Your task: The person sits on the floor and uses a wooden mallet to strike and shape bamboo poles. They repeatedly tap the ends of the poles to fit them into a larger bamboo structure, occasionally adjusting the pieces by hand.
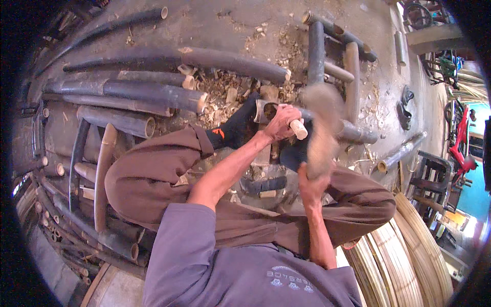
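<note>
My left hand [284, 123] is closed around a short, round, pale wooden handle [298, 130], whose lower end is hidden by the fingers. It stands over a dark bamboo pole [353, 132] that lies crosswise between my feet, its cut end near the wrist. My right hand [313, 185] grips a pale, club-shaped wooden mallet [324, 125], smeared by motion and raised beside the handle. A dark-covered foot [240, 120] rests by the pole's left end. The other foot is partly covered by the mallet and right hand.
Several dark bamboo poles [143, 94] lie on the floor at left and ahead, with chips [220, 105] scattered among them. A bamboo frame [332, 64] lies ahead to the right. Beside my right knee are bundled bamboo strips [409, 250]; black sandals [405, 107] lie farther right.
</note>
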A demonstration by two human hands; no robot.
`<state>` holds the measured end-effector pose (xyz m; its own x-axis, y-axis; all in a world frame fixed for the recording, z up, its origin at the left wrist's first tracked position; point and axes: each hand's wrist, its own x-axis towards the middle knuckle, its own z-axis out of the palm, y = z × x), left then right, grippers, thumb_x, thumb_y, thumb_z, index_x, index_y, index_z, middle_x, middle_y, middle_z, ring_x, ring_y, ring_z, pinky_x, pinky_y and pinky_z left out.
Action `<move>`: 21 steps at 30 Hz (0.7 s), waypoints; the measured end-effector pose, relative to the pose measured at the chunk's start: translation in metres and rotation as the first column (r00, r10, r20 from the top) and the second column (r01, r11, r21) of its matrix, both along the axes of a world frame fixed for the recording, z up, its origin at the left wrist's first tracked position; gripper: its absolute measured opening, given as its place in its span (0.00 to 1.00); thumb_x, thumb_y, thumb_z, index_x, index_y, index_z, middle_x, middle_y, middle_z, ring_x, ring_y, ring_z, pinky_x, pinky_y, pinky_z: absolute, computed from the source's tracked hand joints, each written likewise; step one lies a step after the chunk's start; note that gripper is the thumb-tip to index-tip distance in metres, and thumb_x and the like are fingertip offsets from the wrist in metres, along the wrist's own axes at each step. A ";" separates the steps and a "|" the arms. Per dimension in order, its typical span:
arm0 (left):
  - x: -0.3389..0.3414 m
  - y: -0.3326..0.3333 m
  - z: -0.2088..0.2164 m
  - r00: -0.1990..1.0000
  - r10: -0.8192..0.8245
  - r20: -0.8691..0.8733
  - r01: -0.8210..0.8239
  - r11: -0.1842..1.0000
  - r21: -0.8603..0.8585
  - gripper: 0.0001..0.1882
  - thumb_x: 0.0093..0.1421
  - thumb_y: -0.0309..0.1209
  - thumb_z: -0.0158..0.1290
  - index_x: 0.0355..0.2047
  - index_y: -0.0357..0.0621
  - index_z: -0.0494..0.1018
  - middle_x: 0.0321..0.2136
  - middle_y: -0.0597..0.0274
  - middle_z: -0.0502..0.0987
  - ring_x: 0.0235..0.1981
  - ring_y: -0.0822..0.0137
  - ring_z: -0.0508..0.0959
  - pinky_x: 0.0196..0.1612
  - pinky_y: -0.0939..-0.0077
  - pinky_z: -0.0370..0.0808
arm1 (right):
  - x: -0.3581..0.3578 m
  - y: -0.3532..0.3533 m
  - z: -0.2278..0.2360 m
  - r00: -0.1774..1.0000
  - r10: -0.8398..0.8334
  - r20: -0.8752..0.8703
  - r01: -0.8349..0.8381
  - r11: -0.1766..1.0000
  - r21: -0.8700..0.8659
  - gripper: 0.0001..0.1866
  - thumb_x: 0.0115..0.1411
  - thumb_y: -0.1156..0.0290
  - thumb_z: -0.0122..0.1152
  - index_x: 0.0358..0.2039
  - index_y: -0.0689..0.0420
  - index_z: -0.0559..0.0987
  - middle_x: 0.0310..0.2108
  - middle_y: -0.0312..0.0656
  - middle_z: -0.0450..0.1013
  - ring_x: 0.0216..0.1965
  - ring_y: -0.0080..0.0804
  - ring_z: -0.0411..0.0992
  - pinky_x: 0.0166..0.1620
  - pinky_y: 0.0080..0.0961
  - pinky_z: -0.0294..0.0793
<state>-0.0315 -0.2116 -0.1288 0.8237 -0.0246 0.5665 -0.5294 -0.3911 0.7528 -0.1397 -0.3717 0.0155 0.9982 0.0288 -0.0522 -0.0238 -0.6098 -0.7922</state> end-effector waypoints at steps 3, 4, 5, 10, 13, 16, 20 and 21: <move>0.004 0.000 0.005 0.997 0.061 -0.040 -0.065 0.994 -0.091 0.10 0.47 0.34 0.60 0.27 0.49 0.70 0.26 0.64 0.70 0.35 0.59 0.73 0.47 0.63 0.64 | 0.020 0.007 0.023 0.997 -0.050 -0.065 0.039 0.986 -0.164 0.32 0.51 0.69 0.66 0.55 0.61 0.66 0.40 0.55 0.76 0.45 0.45 0.75 0.48 0.38 0.73; 0.002 -0.001 0.004 0.996 0.066 -0.065 -0.075 0.987 -0.140 0.10 0.48 0.34 0.60 0.27 0.50 0.70 0.26 0.65 0.70 0.35 0.59 0.73 0.47 0.63 0.64 | 0.023 0.001 0.030 0.995 -0.061 -0.080 0.045 0.980 -0.191 0.32 0.51 0.69 0.66 0.56 0.61 0.66 0.40 0.55 0.75 0.45 0.46 0.75 0.48 0.38 0.73; -0.011 -0.010 -0.002 1.000 0.014 0.002 -0.014 0.999 -0.033 0.10 0.46 0.34 0.60 0.27 0.51 0.69 0.25 0.65 0.69 0.35 0.60 0.73 0.47 0.64 0.64 | 0.016 -0.007 0.034 0.991 -0.079 -0.106 0.053 0.972 -0.231 0.32 0.51 0.68 0.66 0.56 0.62 0.66 0.40 0.56 0.75 0.45 0.46 0.75 0.48 0.38 0.73; -0.015 -0.020 -0.006 0.990 -0.119 0.074 0.097 0.962 0.256 0.16 0.36 0.33 0.62 0.27 0.55 0.69 0.25 0.69 0.70 0.34 0.64 0.73 0.47 0.64 0.62 | -0.002 -0.026 0.041 0.985 -0.138 0.100 0.142 0.989 -0.036 0.34 0.50 0.72 0.68 0.56 0.68 0.64 0.46 0.50 0.72 0.48 0.39 0.70 0.53 0.35 0.68; -0.009 -0.010 0.001 0.978 -0.208 -0.016 0.207 0.956 0.206 0.16 0.36 0.35 0.62 0.27 0.54 0.69 0.26 0.68 0.71 0.35 0.62 0.73 0.49 0.61 0.61 | -0.011 -0.030 0.032 0.959 -0.161 0.233 0.163 0.987 0.012 0.33 0.51 0.71 0.68 0.55 0.67 0.64 0.47 0.51 0.72 0.48 0.39 0.70 0.54 0.35 0.67; 0.000 -0.009 -0.004 0.972 -0.237 -0.007 0.232 0.947 0.223 0.14 0.39 0.35 0.62 0.26 0.55 0.70 0.25 0.67 0.72 0.35 0.61 0.74 0.49 0.60 0.61 | -0.029 -0.029 -0.006 0.963 -0.100 0.249 0.126 0.988 -0.090 0.33 0.50 0.70 0.68 0.55 0.66 0.65 0.48 0.51 0.72 0.49 0.41 0.70 0.54 0.35 0.68; 0.009 -0.006 -0.020 0.981 -0.190 0.025 0.180 0.959 0.220 0.11 0.38 0.32 0.60 0.23 0.58 0.70 0.22 0.69 0.71 0.32 0.64 0.74 0.44 0.62 0.59 | -0.022 -0.004 0.011 0.983 -0.119 -0.137 0.087 0.971 -0.222 0.33 0.50 0.68 0.69 0.53 0.65 0.66 0.41 0.49 0.75 0.43 0.41 0.74 0.50 0.35 0.71; 0.002 -0.006 -0.014 0.979 -0.197 -0.042 0.201 0.948 0.246 0.10 0.39 0.32 0.59 0.22 0.58 0.70 0.22 0.69 0.72 0.31 0.64 0.75 0.43 0.63 0.59 | -0.025 -0.006 0.009 0.991 -0.136 0.015 0.137 0.978 -0.160 0.32 0.50 0.68 0.69 0.53 0.64 0.66 0.40 0.49 0.75 0.42 0.41 0.74 0.49 0.35 0.72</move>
